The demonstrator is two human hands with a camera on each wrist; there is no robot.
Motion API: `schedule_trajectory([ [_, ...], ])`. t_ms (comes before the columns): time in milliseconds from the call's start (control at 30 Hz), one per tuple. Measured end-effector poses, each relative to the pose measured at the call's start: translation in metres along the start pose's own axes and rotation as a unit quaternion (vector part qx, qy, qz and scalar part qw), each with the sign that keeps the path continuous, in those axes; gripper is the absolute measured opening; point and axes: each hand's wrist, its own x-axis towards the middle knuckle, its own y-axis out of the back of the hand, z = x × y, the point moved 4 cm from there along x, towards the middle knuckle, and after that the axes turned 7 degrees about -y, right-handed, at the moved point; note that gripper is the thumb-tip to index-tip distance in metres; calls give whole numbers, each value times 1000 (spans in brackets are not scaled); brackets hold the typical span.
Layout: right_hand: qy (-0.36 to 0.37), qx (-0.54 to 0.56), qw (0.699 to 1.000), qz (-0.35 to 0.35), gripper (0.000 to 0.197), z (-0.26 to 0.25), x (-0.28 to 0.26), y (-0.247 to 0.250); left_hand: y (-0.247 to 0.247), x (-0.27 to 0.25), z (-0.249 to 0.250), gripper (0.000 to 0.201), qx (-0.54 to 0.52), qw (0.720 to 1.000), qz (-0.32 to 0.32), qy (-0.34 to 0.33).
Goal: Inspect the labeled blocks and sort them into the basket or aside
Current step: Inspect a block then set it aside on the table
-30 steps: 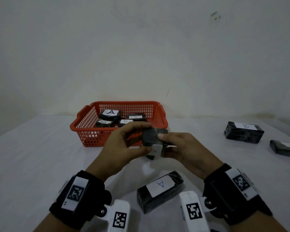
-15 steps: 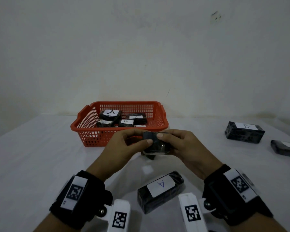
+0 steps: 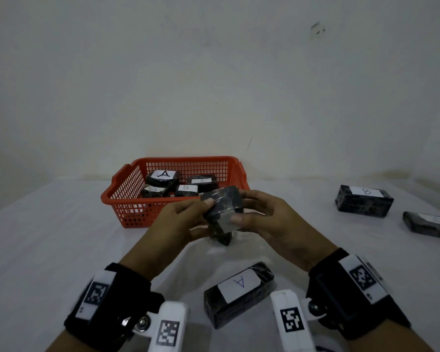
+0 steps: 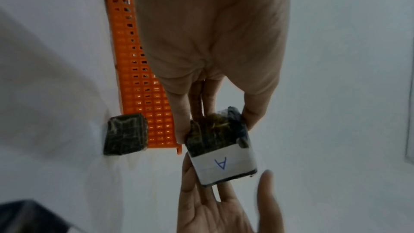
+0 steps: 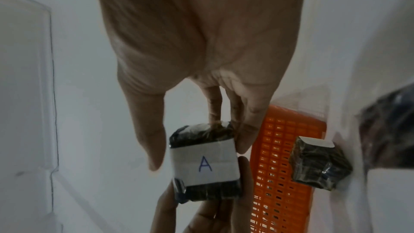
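While both forearms reach forward over the white table (image 3: pixel 48 237), the left hand (image 3: pixel 178 219) and right hand (image 3: pixel 269 219) meet in front of the orange basket (image 3: pixel 127 199) and together hold a dark wrapped block (image 3: pixel 222 207) above the table surface. The left hand pinches the block between thumb and curled fingers from its left side; the right hand clamps it likewise from the right, thumb on the near face. In the wrist views the held block's white label (image 5: pixel 203 162) reads "A". A second small dark block (image 3: pixel 220 233) stands on the table just beneath the hands, near the basket's front wall. The basket holds several labelled blocks (image 3: pixel 163 177), with "A" and "B" legible. A longer block marked "A" (image 3: pixel 239 293) lies on the table between the wrists. Well apart to the right lie a block marked "B" (image 3: pixel 363 203) and another dark block (image 3: pixel 429 224) whose label is illegible.
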Motion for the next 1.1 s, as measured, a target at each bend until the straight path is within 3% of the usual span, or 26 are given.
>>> schedule_trajectory([
  [167,8,-49,998,42,42,-2,-3,4,-5,-2,1,29,-107,993,16,56],
  [533,-90,44,992,79,31,-22,-19,27,-44,6,19,38,86,996,-5,-11],
  [667,-120,72,982,125,38,-27,-39,58,-78,22,21,23,89,996,0,26],
  [1100,-213,-6,928,307,26,-19,-108,203,-243,89,-49,36,31,978,-78,189],
])
